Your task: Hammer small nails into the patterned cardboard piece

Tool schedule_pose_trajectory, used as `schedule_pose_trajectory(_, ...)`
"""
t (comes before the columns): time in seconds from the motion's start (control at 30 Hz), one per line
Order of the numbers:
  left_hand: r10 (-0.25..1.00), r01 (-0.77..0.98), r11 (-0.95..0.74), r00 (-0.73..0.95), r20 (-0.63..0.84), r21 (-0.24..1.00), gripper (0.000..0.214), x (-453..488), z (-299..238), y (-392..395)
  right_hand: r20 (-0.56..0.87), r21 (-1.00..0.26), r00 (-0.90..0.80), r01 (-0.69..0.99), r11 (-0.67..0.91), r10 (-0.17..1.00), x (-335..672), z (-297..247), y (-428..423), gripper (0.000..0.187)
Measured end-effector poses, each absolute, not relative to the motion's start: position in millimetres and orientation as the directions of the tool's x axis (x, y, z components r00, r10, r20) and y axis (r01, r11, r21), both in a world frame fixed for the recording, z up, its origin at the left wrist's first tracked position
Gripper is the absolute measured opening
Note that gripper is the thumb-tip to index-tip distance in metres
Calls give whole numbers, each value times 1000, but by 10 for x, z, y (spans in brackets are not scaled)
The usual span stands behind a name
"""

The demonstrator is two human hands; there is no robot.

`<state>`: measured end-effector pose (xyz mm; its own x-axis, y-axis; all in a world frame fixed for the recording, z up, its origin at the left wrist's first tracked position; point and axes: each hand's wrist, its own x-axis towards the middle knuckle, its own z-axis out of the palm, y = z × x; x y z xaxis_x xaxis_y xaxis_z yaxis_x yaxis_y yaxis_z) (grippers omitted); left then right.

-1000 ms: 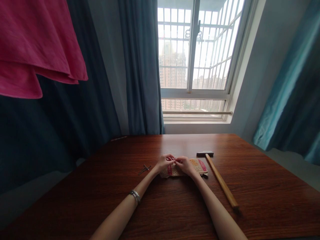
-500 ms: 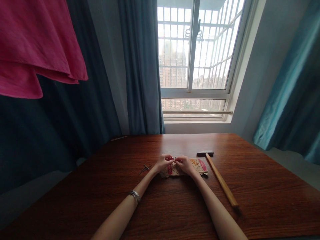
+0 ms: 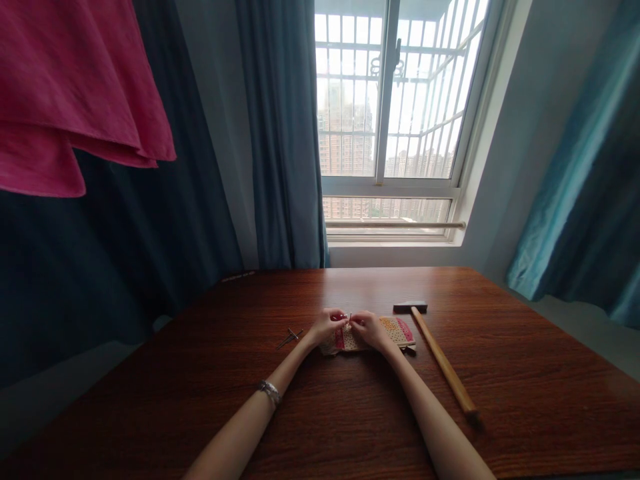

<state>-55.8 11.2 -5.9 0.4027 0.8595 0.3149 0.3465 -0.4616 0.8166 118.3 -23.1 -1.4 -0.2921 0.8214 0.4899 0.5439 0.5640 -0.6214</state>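
My left hand (image 3: 329, 325) and my right hand (image 3: 369, 328) meet fingertip to fingertip over a small cream board (image 3: 395, 330) dotted with holes and painted with red patches. Both hands are closed in a pinch around a thin upright nail (image 3: 350, 319) standing on the board. The board lies flat on the wooden table (image 3: 350, 400), partly hidden under my hands. A silver bracelet (image 3: 271, 392) circles my left wrist.
A hammer (image 3: 440, 357) with a dark head and long wooden handle lies right of the board. A few loose nails (image 3: 289, 338) lie left of my left hand. Curtains, a barred window and a hanging pink cloth (image 3: 75, 100) stand beyond the table.
My fingertips shifted slightly around the nail; the nail now stands more upright between them. The arms, board and hammer stay where they were.
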Motion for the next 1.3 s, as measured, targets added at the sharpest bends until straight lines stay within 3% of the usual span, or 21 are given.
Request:
schedule_pose_trajectory(0.57,836,285,-487,426,346,825,24,-564,-141,149,484,-597,-302,572,563,821,1181,-34,-208,22)
schedule_pose_trajectory(1.3,847,342,-486,411,337,804,25,-505,-47,109,464,-585,-311,596,550,830,1198,-55,-189,22)
